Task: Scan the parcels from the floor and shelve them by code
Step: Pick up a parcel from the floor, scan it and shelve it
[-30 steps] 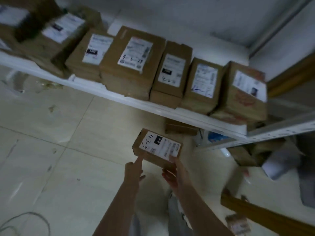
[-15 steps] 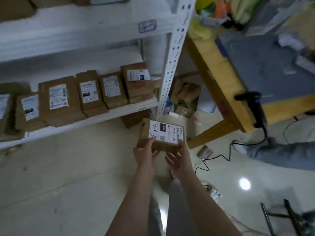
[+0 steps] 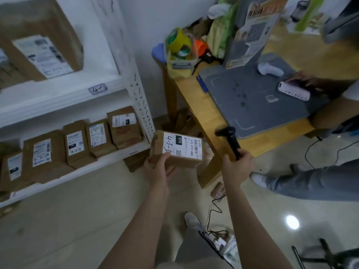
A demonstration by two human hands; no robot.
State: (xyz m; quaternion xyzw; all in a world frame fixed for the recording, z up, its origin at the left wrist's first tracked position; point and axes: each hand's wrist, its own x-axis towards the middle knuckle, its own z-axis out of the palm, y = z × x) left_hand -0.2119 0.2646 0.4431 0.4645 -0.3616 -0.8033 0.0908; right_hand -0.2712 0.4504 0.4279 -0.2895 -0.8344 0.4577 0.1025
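The parcel rests on the left hand, thumb curled over its label edge, fingers underneath; it seems light, stiff cardboard, best cupped from below; right hand fingers wrap the scanner handle.

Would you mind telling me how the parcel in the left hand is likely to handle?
Probably light: the left hand alone supports the parcel. Likely stiff, since its cardboard edges look square. Flat faces should not roll.
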